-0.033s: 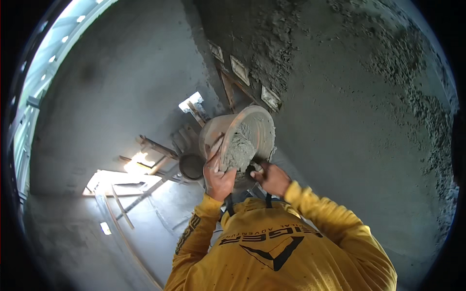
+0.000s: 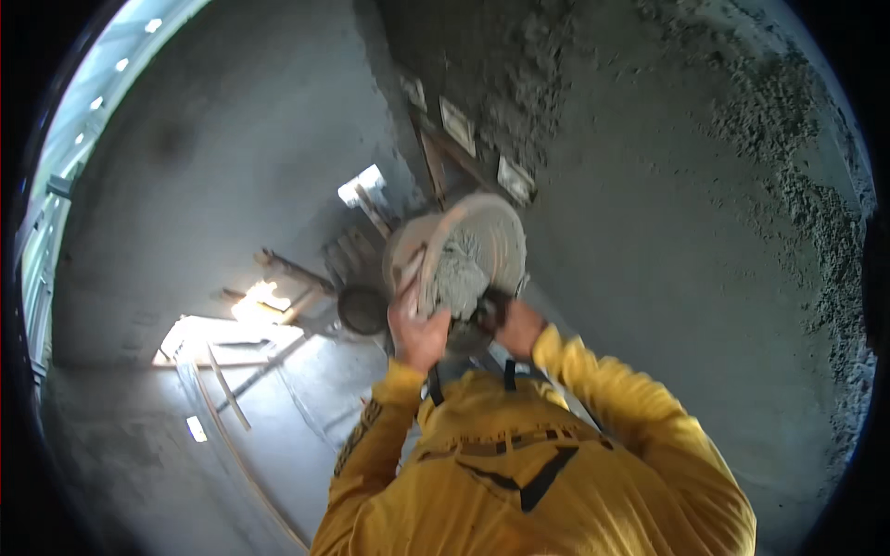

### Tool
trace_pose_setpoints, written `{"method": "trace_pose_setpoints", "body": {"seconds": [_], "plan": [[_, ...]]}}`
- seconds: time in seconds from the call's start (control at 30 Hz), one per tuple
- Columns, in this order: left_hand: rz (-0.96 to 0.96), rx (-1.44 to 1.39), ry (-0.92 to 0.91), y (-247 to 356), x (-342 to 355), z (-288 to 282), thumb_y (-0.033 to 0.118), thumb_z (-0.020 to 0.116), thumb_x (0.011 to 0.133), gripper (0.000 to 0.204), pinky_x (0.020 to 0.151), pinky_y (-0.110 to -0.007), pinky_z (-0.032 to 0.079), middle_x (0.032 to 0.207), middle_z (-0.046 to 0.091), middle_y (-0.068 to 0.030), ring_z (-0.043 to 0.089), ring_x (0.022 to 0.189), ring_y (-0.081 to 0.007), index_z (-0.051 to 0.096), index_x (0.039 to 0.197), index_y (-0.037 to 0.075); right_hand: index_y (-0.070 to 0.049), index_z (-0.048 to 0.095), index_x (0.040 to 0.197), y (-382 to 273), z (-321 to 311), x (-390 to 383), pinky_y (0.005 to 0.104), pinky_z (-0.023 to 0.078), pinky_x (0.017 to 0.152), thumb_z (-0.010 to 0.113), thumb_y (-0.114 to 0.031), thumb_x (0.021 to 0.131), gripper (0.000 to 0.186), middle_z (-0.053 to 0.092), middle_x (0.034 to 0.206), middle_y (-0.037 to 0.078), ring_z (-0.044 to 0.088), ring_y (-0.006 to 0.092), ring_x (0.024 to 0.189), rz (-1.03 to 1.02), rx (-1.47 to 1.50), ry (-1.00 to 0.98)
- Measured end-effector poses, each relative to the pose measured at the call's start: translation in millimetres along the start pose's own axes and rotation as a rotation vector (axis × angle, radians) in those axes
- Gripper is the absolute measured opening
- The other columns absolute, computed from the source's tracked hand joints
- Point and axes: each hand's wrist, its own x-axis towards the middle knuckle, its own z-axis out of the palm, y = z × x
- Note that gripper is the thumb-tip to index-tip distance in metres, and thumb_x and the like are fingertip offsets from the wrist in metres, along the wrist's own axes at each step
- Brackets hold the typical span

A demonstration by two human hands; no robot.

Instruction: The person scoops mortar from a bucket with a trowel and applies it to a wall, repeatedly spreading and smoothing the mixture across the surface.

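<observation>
A mortar-smeared plastic bucket (image 2: 505,236) is tipped on its side, its mouth toward the right, with a lump of wet grey mortar (image 2: 459,278) inside. My left hand (image 2: 417,324) grips the bucket's left side, fingers spread up along the rim and wall. My right hand (image 2: 510,324) is closed on a dark-handled tool (image 2: 487,310) at the lower edge of the bucket's mouth; the tool's head is hidden by mortar and shadow. Both my forearms are in yellow sleeves.
A dark round container (image 2: 362,310) sits below and left of the bucket, among wooden pieces (image 2: 292,278) and a bright opening (image 2: 190,338). Rough wet render covers the wall (image 2: 649,213) on the right, with several small square panels (image 2: 457,125) along its left part. A smooth grey surface (image 2: 222,120) fills the upper left.
My right hand and the tool have shifted slightly up and left, further into the bucket's mouth. The picture is more blurred.
</observation>
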Motion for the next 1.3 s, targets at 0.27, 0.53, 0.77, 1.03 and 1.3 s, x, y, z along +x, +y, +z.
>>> {"method": "trace_pose_setpoints", "body": {"seconds": [0.27, 0.53, 0.77, 1.03, 1.3], "plan": [[-0.288, -0.461, 0.331, -53, -10, -11, -0.002, 0.062, 0.075, 0.054, 0.102, -0.033, 0.044, 0.127, 0.062, -0.0131, 0.059, 0.114, -0.0206, 0.058, 0.128, -0.008, -0.002, 0.062, 0.115, -37, -39, 6, 0.0494, 0.052, 0.087, 0.06, -0.03, 0.09, 0.038, 0.069, 0.1, 0.024, 0.064, 0.0448, 0.098, 0.042, -0.256, -0.097], [-0.472, -0.582, 0.492, -115, -42, -68, -0.007, 0.051, 0.075, 0.052, 0.088, -0.026, 0.049, 0.112, 0.065, -0.0052, 0.06, 0.1, -0.0127, 0.059, 0.127, -0.006, -0.003, 0.055, 0.119, -87, -41, 39, 0.052, 0.052, 0.084, 0.062, -0.041, 0.093, 0.047, 0.069, 0.09, 0.028, 0.067, 0.0459, 0.092, 0.07, -0.468, -0.203], [-0.659, -0.553, 0.719, -106, -65, -120, 0.0, 0.052, 0.078, 0.052, 0.07, -0.024, 0.048, 0.107, 0.067, -0.0036, 0.061, 0.083, -0.0117, 0.058, 0.129, -0.004, -0.003, 0.055, 0.113, -131, 14, 83, 0.0514, 0.052, 0.079, 0.059, -0.036, 0.095, 0.037, 0.07, 0.087, 0.025, 0.067, 0.0438, 0.087, -0.142, -0.428, -0.425], [-0.618, 0.105, 0.631, -159, -112, -159, -0.004, 0.057, 0.075, 0.008, 0.064, -0.032, 0.048, 0.086, 0.062, -0.0086, 0.06, 0.073, -0.0181, 0.061, 0.08, 0.002, -0.007, 0.057, 0.106, -152, 44, 97, 0.0494, 0.054, 0.073, 0.063, -0.032, 0.093, 0.029, 0.069, 0.092, 0.017, 0.067, 0.0391, 0.083, -0.316, -0.414, -0.34], [-0.75, -0.343, 1.014, -162, -174, -183, 0.0, 0.058, 0.082, 0.053, 0.077, -0.03, 0.054, 0.118, 0.065, -0.0086, 0.065, 0.094, -0.0174, 0.055, 0.135, -0.002, -0.005, 0.06, 0.094, -227, 45, 127, 0.0428, 0.056, 0.07, 0.063, -0.027, 0.094, 0.023, 0.064, 0.09, 0.013, 0.067, 0.0355, 0.079, -0.538, -0.226, -0.321]]}}
